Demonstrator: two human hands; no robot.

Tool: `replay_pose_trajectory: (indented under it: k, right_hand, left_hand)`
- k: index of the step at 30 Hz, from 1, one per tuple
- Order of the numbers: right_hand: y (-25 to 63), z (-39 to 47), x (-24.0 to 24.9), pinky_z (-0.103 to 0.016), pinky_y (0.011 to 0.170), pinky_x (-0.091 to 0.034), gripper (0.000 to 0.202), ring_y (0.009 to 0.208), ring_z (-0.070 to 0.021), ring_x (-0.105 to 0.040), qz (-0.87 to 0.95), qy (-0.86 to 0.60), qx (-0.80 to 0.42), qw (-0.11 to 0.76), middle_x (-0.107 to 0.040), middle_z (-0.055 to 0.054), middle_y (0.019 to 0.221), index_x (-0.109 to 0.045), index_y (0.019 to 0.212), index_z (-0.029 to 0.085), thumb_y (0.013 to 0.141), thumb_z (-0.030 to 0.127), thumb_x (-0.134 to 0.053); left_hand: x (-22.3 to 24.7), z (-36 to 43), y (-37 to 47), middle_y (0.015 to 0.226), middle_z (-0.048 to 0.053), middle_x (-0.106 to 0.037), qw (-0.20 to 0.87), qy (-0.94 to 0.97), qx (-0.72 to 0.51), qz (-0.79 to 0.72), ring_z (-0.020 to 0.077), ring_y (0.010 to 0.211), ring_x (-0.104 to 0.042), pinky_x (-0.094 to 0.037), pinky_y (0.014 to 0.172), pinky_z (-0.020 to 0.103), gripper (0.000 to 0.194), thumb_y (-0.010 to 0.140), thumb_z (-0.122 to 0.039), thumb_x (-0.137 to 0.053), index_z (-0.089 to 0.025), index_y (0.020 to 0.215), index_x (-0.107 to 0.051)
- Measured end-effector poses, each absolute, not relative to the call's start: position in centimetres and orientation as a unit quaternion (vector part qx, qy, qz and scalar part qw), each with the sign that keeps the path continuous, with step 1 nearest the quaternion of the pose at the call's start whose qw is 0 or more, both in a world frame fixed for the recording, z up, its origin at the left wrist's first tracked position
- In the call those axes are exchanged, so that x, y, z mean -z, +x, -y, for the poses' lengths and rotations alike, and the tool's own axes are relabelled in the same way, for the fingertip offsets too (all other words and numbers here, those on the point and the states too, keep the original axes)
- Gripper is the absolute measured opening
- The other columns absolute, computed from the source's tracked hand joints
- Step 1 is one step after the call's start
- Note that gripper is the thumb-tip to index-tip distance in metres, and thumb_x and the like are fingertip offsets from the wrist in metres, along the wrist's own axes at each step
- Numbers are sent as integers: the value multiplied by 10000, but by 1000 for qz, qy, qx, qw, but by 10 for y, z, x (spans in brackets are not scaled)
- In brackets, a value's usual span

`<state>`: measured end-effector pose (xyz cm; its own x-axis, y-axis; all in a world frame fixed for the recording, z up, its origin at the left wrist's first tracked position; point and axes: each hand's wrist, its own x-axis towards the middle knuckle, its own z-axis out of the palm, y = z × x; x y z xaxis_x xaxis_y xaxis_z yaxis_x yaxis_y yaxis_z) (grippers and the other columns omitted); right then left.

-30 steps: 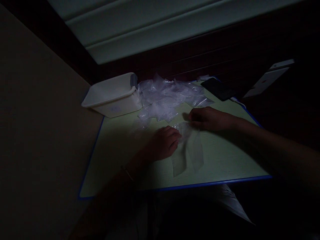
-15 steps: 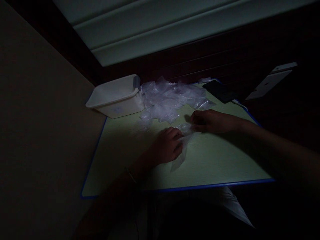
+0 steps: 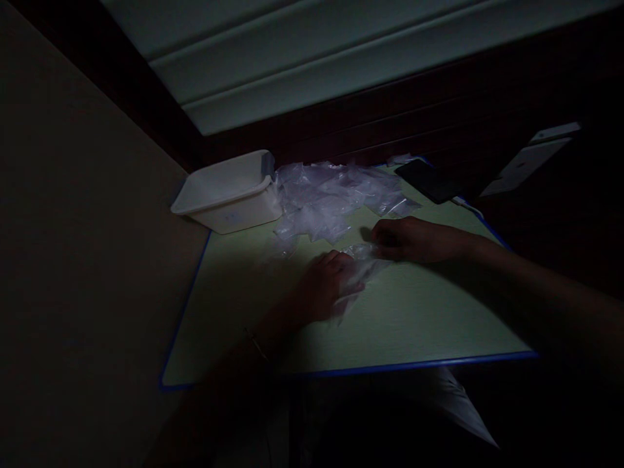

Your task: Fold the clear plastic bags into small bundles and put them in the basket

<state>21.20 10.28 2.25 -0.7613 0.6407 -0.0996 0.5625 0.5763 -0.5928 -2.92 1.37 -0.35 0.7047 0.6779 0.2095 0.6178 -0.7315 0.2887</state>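
Between my two hands, low over the table (image 3: 429, 318), is a clear plastic bag (image 3: 359, 270), crinkled and blurred in its lower part. My left hand (image 3: 324, 286) is closed on the bag's left side, and the film covers some of the fingers. On the other side my right hand (image 3: 402, 239) pinches the bag's upper right edge, fingers curled. Just beyond the hands lies a loose pile of clear plastic bags (image 3: 331, 192). Whatever the held bag may contain cannot be made out in the dim light.
A white plastic bin (image 3: 244, 211) stands at the back left, against the pile. At the back right lies a dark flat object (image 3: 429, 181), perhaps a phone or tablet. A white device (image 3: 526, 166) is past the table's right edge. A wall (image 3: 97, 227) borders the left.
The bag's loose lower part has swung up and now lies across my left fingers. Both hands stay in nearly the same place, and the view has shifted slightly.
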Motion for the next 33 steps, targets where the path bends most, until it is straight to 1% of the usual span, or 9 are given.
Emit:
replay_pose_trajectory:
  k: [3, 7, 11, 16, 19, 23, 28, 30, 33]
  right_hand:
    - [212, -103, -22, -283, 598, -403, 227, 685, -172, -561, 884, -338, -318, 62, -642, -55, 839, -550, 996, 177, 854, 354, -536]
    - [213, -103, -22, -282, 593, -403, 222, 683, -172, -562, 883, -341, -318, 57, -641, -52, 836, -543, 986, 182, 852, 360, -539]
    - [213, -103, -22, -284, 588, -396, 243, 687, -175, -560, 884, -339, -316, 59, -642, -55, 848, -545, 1010, 181, 853, 367, -536]
    - [213, -102, -24, -285, 607, -396, 252, 689, -176, -557, 882, -341, -320, 59, -643, -58, 842, -551, 996, 175, 843, 375, -540]
    - [214, -103, -23, -274, 612, -403, 252, 698, -175, -560, 882, -334, -326, 64, -639, -56, 845, -541, 1000, 172, 837, 363, -544]
    - [214, -103, -23, -271, 595, -394, 251, 684, -178, -561, 885, -334, -317, 60, -648, -55, 840, -549, 999, 173, 822, 351, -554]
    - [212, -101, -26, -268, 604, -407, 256, 693, -178, -567, 889, -325, -319, 53, -640, -58, 847, -542, 1017, 170, 820, 333, -558]
    - [212, -101, -26, -265, 599, -410, 265, 682, -174, -567, 888, -324, -323, 48, -633, -52, 832, -536, 1024, 172, 818, 337, -563]
    - [213, -101, -26, -262, 596, -410, 273, 678, -168, -564, 892, -323, -314, 43, -627, -50, 836, -536, 1028, 175, 813, 339, -575]
  left_hand:
    - [3, -14, -30, 1132, 123, -554, 99, 924, -160, -333, 251, 1016, -501, -442, 877, 427, 286, 873, -356, -505, -158, 1067, -572]
    - [2, -13, -27, 1090, 122, -568, 81, 920, -163, -347, 251, 995, -504, -438, 870, 427, 270, 887, -342, -498, -161, 1073, -571]
    - [0, -12, -26, 1074, 121, -574, 100, 916, -163, -353, 242, 961, -516, -449, 843, 415, 265, 881, -348, -509, -151, 1043, -582]
    - [2, -12, -24, 1064, 117, -562, 99, 914, -158, -360, 248, 1008, -499, -440, 872, 419, 291, 857, -300, -523, -141, 1093, -583]
    - [3, -11, -23, 1033, 107, -574, 102, 909, -162, -370, 238, 1005, -499, -438, 871, 405, 270, 877, -315, -503, -146, 1063, -600]
    - [3, -11, -22, 1039, 105, -580, 102, 906, -169, -375, 231, 1005, -501, -433, 875, 396, 244, 883, -270, -489, -143, 1054, -608]
    - [0, -10, -20, 1017, 99, -591, 103, 904, -178, -375, 215, 990, -508, -432, 875, 401, 247, 914, -220, -418, -148, 1037, -619]
    - [-3, -9, -17, 985, 89, -597, 105, 899, -181, -386, 203, 964, -515, -431, 872, 396, 252, 931, -245, -401, -152, 987, -629]
    - [-6, -8, -12, 938, 85, -595, 101, 889, -176, -411, 206, 923, -523, -435, 848, 399, 304, 938, -366, -408, -157, 942, -629]
